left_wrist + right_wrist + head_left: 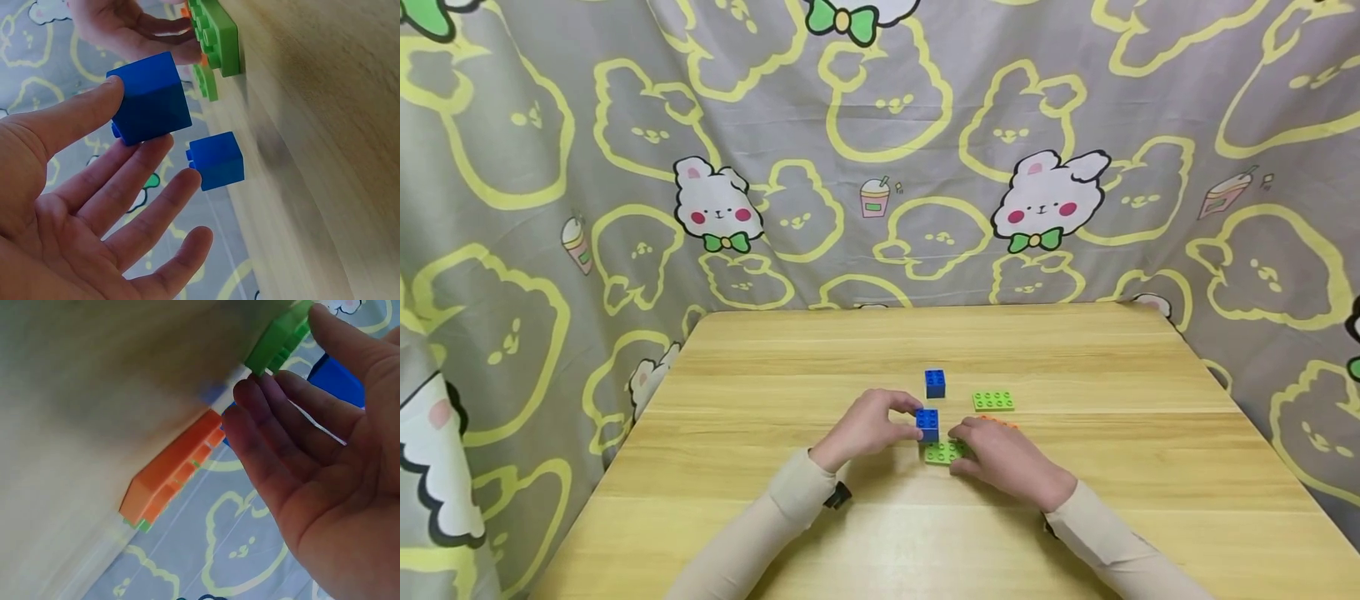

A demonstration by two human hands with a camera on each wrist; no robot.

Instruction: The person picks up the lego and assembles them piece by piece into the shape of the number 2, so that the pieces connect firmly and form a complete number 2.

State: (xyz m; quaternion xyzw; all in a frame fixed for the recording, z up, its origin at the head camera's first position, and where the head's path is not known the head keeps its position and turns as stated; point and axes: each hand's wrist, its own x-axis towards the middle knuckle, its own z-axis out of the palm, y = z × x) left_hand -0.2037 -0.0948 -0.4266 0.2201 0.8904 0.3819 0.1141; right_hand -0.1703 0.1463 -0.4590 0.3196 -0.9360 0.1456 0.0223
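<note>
My left hand (914,422) pinches a blue brick (928,424) between thumb and fingers, lifted off the table. In the left wrist view that blue brick (150,99) hangs clear of the wood. Just below it a green plate (942,453) lies flat, and my right hand (959,442) holds its right end between thumb and fingertips. The right wrist view shows the same green plate (278,339) at those fingertips (247,394). A second blue brick (935,383) stands alone farther back. An orange brick (997,422) peeks out behind my right hand.
Another green plate (993,401) lies right of the far blue brick. The wooden table (1075,350) is backed and flanked by a grey cartoon-print cloth (880,167). In the right wrist view, the orange brick (175,467) sits on something green.
</note>
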